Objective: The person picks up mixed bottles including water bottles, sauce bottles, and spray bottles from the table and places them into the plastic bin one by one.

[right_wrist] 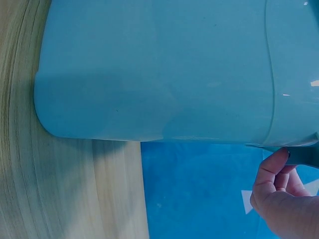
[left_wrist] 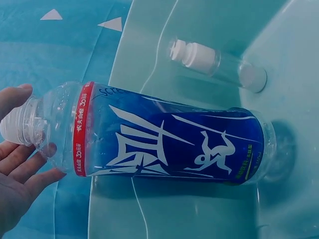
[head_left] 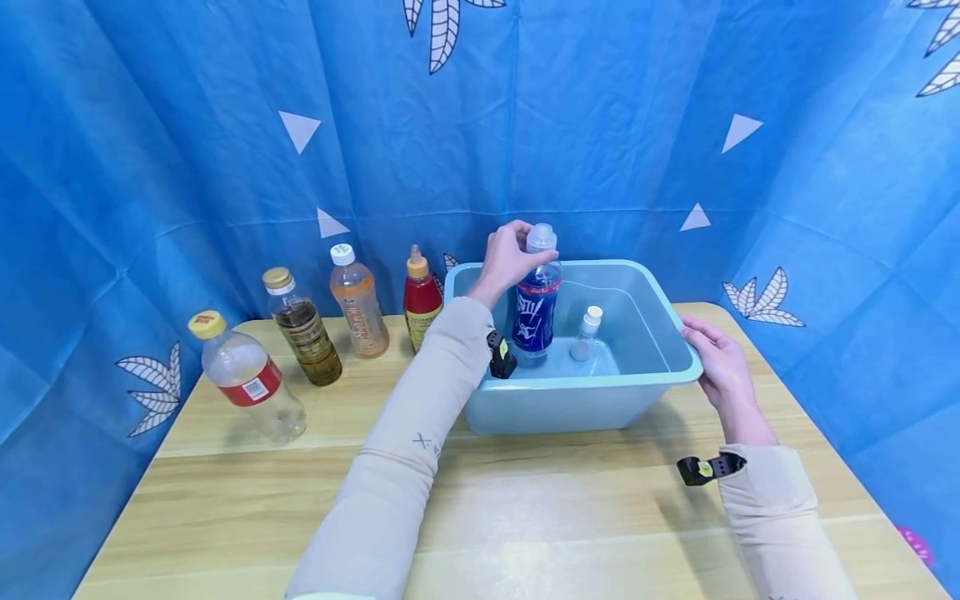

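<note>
My left hand (head_left: 507, 258) pinches a drink bottle (head_left: 536, 304) with a blue label by its neck, just below the clear cap. The bottle stands upright inside a light blue plastic bin (head_left: 570, 406), toward its left end. In the left wrist view the thumb lies on one side of the bottle's neck (left_wrist: 35, 119) and the fingers on the other. A small clear bottle (head_left: 585, 337) with a white cap stands in the bin to the right. My right hand (head_left: 718, 362) grips the bin's right rim, its fingertips curled at the edge in the right wrist view.
Left of the bin on the wooden table (head_left: 360, 517) stand a large clear bottle (head_left: 255, 387) with a yellow cap, an oil bottle (head_left: 303, 333), an orange-labelled bottle (head_left: 360, 304) and a red sauce bottle (head_left: 422, 300). A blue curtain (head_left: 600, 125) hangs behind.
</note>
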The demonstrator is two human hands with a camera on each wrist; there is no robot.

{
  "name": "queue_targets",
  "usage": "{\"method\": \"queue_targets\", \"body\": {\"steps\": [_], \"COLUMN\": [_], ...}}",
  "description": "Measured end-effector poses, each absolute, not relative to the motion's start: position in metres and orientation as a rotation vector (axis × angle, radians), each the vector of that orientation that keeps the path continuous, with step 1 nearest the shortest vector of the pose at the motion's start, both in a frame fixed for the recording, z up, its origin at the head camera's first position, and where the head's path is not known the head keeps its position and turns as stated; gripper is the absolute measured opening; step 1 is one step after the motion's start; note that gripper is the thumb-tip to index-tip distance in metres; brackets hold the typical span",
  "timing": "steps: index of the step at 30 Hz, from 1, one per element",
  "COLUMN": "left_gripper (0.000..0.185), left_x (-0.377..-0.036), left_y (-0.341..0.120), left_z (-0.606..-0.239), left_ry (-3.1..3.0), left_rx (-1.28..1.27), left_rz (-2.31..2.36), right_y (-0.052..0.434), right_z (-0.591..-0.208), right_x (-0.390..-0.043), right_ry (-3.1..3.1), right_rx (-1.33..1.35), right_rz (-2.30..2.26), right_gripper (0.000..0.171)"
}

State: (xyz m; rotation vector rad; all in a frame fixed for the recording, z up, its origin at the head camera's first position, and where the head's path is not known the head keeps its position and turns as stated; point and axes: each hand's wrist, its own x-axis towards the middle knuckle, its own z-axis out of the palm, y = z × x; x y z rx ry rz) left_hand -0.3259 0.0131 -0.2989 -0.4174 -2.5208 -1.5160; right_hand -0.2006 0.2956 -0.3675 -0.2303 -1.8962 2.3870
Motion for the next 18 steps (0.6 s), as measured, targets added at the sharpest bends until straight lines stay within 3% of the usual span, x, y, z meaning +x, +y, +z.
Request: {"method": "queue_targets", "body": {"steps": [18], "left_gripper": [0.042], "left_x": [-0.3327], "left_y": [0.0168], "left_z": [-0.3068], "left_ry": [-2.639], "left_rx": [-0.546], "left_rz": [-1.540], "right_y": [0.2934], "right_z": [-0.3664], "right_x": [-0.1996], "right_ry": [-1.886], "right_rx": [-0.226], "right_rz": [2.393], "right_gripper": [0.014]}}
